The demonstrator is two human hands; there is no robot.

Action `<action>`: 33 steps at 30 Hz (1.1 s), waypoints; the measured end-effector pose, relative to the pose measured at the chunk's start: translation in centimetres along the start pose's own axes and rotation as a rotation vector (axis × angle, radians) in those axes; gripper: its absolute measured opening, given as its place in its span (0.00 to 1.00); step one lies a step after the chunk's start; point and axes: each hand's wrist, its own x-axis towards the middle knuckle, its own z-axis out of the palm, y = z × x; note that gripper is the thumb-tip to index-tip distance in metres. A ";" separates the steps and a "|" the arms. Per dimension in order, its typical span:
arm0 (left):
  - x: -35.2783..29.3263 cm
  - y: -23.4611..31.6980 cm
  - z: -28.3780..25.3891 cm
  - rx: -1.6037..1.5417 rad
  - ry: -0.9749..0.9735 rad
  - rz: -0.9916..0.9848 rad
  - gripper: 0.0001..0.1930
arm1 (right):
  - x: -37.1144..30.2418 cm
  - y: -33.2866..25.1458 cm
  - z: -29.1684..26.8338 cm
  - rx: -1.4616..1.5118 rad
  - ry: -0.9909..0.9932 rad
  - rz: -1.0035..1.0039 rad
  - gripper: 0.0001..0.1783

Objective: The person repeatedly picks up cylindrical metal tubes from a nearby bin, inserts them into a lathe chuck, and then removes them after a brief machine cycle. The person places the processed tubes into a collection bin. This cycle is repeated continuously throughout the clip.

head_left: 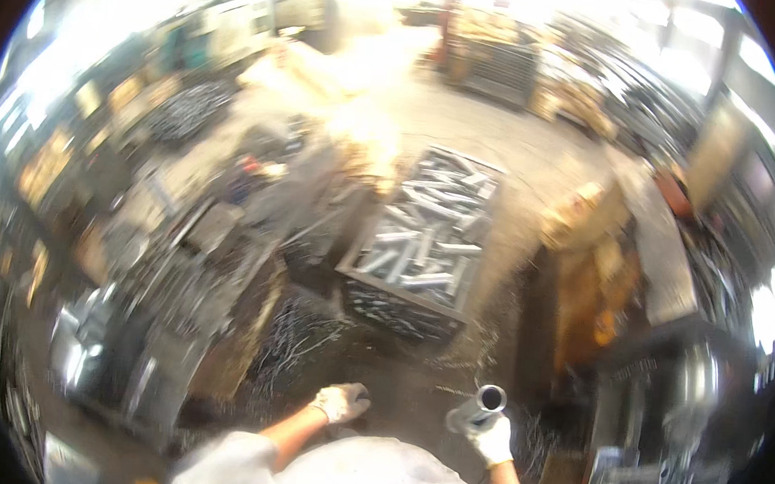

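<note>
My right hand [494, 440], in a white glove, is wrapped round a short, wide metal tube [474, 414]. The tube is held tilted, and its round open end [490, 398] faces up. In front of my body, to the left, hangs my left hand [343, 403] in a white glove with dark fingertips. Its fingers are curled in, and no object shows in them, though motion blurs the view. Ahead of both hands stands a dark metal bin [400, 311] with many loose metal tubes [429, 232] lying in it.
A machine [151, 360] stands at my left, with a heap of metal shavings [298, 340] beside it. Another machine [665, 419] is close on my right. Beyond it stands a brown-sided box [583, 303]. The concrete floor [540, 154] runs past the bin toward stacked crates [492, 68].
</note>
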 end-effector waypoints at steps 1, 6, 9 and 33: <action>-1.4 -3.3 -1.1 -0.063 0.081 -0.070 0.25 | 1.8 -3.0 2.7 -0.007 -0.094 -0.130 0.24; -10.0 -16.5 -1.8 -0.320 0.609 -0.522 0.23 | 6.2 -19.2 13.0 0.172 -0.539 -0.543 0.21; -16.2 -20.7 1.2 -0.533 0.866 -0.733 0.21 | 7.6 -28.3 16.9 0.137 -0.730 -0.822 0.22; -38.6 -24.5 15.5 -0.560 2.012 -1.986 0.26 | 24.0 -62.5 30.9 0.223 -1.222 -1.631 0.22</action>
